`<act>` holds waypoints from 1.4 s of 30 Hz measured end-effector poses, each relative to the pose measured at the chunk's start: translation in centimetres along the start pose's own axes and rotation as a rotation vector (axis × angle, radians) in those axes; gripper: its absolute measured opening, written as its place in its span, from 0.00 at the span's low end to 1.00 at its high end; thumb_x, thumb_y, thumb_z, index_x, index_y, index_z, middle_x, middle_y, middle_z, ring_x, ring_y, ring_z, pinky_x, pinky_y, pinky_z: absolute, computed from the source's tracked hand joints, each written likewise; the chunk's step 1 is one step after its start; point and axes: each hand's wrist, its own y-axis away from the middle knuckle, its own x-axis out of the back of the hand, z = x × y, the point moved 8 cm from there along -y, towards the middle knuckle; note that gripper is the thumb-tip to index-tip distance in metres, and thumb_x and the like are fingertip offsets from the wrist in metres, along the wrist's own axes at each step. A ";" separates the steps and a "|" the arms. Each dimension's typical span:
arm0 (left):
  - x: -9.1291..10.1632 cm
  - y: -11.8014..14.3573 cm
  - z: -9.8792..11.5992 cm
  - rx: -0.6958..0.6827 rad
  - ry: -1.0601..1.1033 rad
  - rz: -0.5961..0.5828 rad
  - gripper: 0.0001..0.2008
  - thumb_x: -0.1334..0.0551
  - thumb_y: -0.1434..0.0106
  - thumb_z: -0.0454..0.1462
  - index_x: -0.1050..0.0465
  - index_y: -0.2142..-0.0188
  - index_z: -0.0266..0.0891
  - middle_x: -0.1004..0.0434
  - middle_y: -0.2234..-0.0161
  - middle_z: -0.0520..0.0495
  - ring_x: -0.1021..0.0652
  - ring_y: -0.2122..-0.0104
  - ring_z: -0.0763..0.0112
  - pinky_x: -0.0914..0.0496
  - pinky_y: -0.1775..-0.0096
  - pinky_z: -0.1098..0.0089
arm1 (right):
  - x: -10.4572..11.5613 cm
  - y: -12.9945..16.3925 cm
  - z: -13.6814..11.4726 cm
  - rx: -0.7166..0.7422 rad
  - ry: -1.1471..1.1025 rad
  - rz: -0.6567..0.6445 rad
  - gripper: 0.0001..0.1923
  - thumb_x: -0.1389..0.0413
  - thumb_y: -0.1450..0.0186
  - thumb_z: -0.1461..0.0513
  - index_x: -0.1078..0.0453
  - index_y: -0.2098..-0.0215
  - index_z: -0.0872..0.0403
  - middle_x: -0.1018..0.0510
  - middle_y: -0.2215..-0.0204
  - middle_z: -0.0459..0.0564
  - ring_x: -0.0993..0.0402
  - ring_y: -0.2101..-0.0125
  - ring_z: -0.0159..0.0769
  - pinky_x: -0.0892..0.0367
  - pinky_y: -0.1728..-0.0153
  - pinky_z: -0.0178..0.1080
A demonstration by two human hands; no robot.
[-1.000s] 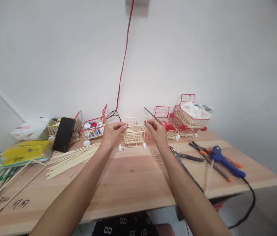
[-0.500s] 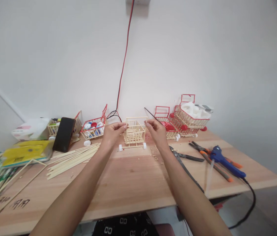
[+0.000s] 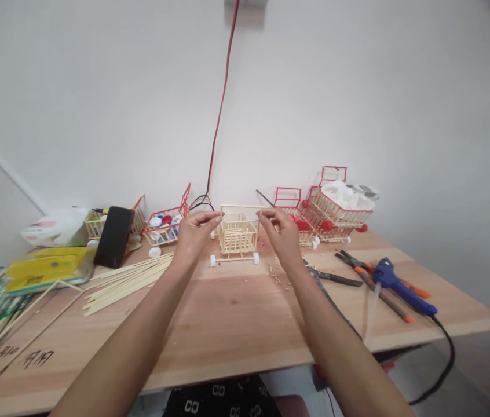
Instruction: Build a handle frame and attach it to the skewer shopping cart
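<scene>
A small cart (image 3: 238, 236) built of pale wooden sticks stands upright on the table, with white wheels at its base. Just above and behind its basket is a thin stick handle frame (image 3: 242, 206), its crossbar level. My left hand (image 3: 196, 230) pinches the frame's left end between thumb and fingertips. At the right end, my right hand (image 3: 280, 231) grips it the same way. Whether the frame's lower ends touch the basket I cannot tell.
Finished red-trimmed carts (image 3: 164, 229) stand along the wall, some filled. Loose sticks (image 3: 130, 284), a phone (image 3: 114, 237) and a yellow packet (image 3: 49, 269) lie left. On the right are pliers (image 3: 384, 298) and a blue glue gun (image 3: 405, 292). Wood bits (image 3: 276, 277) are scattered mid-table.
Both hands have moved slightly apart, and the handle frame's crossbar is a little higher and seems shifted from the cart's basket. The cart itself stays in place.
</scene>
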 end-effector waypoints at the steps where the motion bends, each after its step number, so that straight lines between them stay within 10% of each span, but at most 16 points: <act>1: 0.0 0.0 0.3 -0.011 0.015 -0.002 0.11 0.30 0.50 0.40 0.19 0.67 0.38 0.18 0.63 0.45 0.22 0.63 0.65 0.31 0.61 0.68 | 0.2 0.1 -0.8 0.032 0.017 -0.002 0.07 0.47 0.35 0.59 0.28 0.64 0.51 0.23 0.63 0.50 0.28 0.63 0.36 0.34 0.64 0.38; 18: -2.6 11.1 -1.8 0.807 0.655 -0.308 0.13 0.45 0.31 0.37 0.25 0.63 0.30 0.20 0.68 0.41 0.21 0.72 0.73 0.27 0.71 0.75 | 4.4 6.8 -8.0 0.498 0.426 -0.173 0.10 0.43 0.36 0.70 0.30 0.58 0.52 0.23 0.63 0.53 0.28 0.60 0.38 0.33 0.58 0.42; 42: -2.9 11.6 -4.8 0.824 0.329 -0.370 0.13 0.31 0.45 0.43 0.27 0.71 0.35 0.25 0.70 0.49 0.28 0.77 0.79 0.40 0.82 0.80 | 3.9 12.8 -6.8 0.576 0.539 -0.427 0.10 0.48 0.32 0.69 0.28 0.56 0.53 0.22 0.60 0.52 0.31 0.56 0.38 0.37 0.54 0.42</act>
